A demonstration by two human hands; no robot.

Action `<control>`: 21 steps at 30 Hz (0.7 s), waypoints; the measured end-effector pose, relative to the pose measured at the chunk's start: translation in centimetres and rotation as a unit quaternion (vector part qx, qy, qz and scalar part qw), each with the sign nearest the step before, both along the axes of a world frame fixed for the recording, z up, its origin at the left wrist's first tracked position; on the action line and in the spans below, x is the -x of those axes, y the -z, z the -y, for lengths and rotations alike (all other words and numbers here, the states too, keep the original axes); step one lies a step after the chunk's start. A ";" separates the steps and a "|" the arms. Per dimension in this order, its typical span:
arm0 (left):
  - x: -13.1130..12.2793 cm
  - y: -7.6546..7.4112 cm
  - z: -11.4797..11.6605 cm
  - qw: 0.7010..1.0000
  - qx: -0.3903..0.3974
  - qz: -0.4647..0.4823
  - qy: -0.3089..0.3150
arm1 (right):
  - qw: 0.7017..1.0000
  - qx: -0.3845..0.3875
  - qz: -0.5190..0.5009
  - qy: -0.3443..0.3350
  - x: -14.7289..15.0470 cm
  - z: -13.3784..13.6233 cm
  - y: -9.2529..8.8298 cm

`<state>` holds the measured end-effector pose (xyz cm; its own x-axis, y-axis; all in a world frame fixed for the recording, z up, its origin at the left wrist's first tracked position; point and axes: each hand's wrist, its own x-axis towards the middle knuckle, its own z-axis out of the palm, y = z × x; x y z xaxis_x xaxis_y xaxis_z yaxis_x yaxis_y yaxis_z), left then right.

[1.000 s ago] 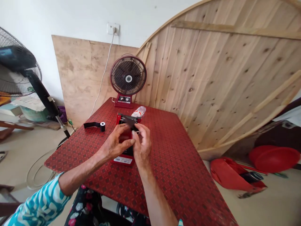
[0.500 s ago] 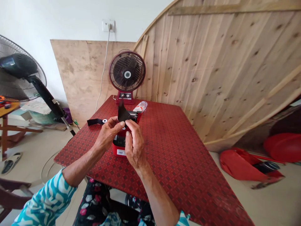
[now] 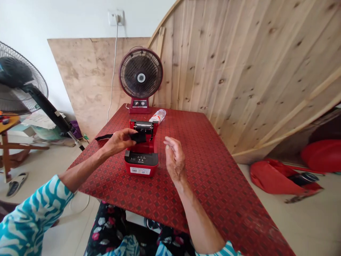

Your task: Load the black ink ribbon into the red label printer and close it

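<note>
My left hand (image 3: pixel 119 141) pinches a piece of black ribbon (image 3: pixel 141 137) between thumb and fingers, over the inside of a red and black label printer (image 3: pixel 154 171). The printer's lid is tilted up at the back, and a metal roller (image 3: pixel 144 126) shows in it. A black strip (image 3: pixel 103 137) lies on the table behind my left wrist; whether it joins the ribbon I cannot see. To the right of the printer, my right hand (image 3: pixel 176 159) hovers with fingers stretched out, holding nothing.
A dark red desk fan (image 3: pixel 141 77) stands at the back of the red patterned table (image 3: pixel 202 167). Behind the printer lies a clear plastic bottle (image 3: pixel 159 116). A black pedestal fan (image 3: pixel 45 97) is at the left; a red bag (image 3: pixel 269 176) lies on the floor at the right.
My right hand has let go of the black ribbon and moved right. My left hand has lowered the ribbon toward the printer, which is now less hidden. The view has shifted slightly.
</note>
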<state>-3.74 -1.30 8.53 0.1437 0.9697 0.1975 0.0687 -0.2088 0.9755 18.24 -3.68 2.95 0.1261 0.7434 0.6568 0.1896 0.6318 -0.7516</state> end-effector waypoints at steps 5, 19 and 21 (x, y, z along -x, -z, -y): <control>-0.1 1.0 -2.3 0.988 -0.028 -0.127 0.082 | 0.999 0.022 0.023 0.032 -1.4 -1.8 3.8; -2.8 -1.0 -4.0 0.799 -0.056 -0.583 0.137 | 0.991 0.076 0.104 0.025 -1.5 -3.6 7.8; -2.7 -0.7 -4.1 0.808 -0.060 -0.570 0.140 | 0.991 0.088 0.098 0.017 -1.5 -3.6 8.0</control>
<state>-1.06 2.81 9.26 0.5087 0.8515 -0.1270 0.8411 -0.4602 0.2841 19.75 -0.03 -5.07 0.0355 0.8458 0.5324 0.3614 0.4858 -0.7959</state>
